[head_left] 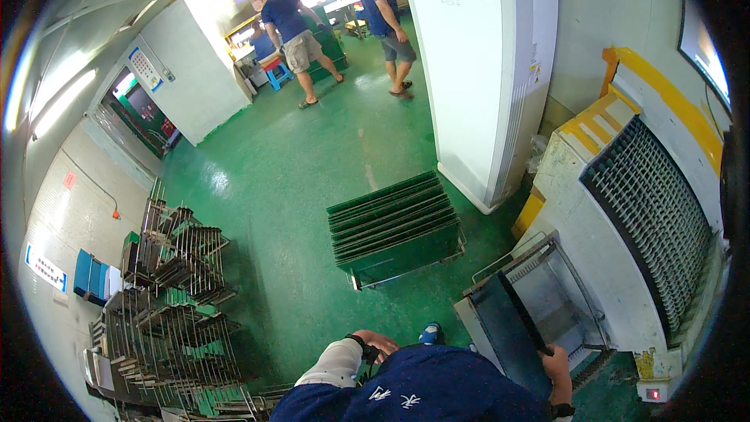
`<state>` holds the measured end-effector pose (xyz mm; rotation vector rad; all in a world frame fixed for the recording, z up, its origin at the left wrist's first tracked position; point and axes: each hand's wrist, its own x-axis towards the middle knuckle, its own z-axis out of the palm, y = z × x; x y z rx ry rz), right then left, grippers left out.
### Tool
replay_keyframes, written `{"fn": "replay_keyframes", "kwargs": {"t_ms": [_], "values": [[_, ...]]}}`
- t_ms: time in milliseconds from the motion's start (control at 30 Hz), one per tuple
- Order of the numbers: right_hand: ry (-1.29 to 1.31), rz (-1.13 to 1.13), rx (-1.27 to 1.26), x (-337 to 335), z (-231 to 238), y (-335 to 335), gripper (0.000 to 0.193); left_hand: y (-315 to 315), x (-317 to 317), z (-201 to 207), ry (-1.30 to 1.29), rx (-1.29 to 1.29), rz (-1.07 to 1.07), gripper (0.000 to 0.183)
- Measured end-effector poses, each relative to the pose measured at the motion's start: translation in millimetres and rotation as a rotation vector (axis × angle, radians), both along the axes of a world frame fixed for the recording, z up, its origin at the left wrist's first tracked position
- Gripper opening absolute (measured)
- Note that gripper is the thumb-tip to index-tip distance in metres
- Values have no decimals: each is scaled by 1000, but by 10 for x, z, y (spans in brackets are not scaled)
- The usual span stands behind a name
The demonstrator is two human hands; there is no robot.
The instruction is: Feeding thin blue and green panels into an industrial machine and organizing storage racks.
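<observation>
Low at the right, my right hand [557,367] is closed on the edge of a dark flat panel [506,332]. The panel stands tilted at the left side of a wire-framed metal rack [580,272], in front of the machine. My left hand [378,342] is beside my body at the bottom centre, below a dark wristband and a pale sleeve. Its fingers are partly hidden, and no object shows in it. Ahead on the floor, a wire rack [410,275] carries several upright green boards [398,223].
A roller-topped machine [652,211] edged with yellow tape stands at the right. A tall white cabinet [480,70] rises ahead of it. Several empty metal racks [180,305] crowd the left wall. People in dark blue shirts [285,19] are at the far benches.
</observation>
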<state>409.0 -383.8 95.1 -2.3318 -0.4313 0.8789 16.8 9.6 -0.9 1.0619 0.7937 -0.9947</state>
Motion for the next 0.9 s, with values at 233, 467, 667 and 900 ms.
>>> {"fn": "replay_keyframes", "kwargs": {"t_ms": [233, 467, 667, 900], "values": [[-80, 27, -19, 65, -318, -135, 28, 4, -22, -16, -1, 3, 1, 75], [-50, 10, -22, 54, -274, -93, 28, -1, -1, 155, -12, 26, 39, 75], [-86, 27, -32, 46, -211, -78, 31, 3, 5, 94, 5, 8, 15, 73], [-56, -5, -24, 24, -143, -41, 32, 8, 18, 70, 13, 1, 5, 71]]}}
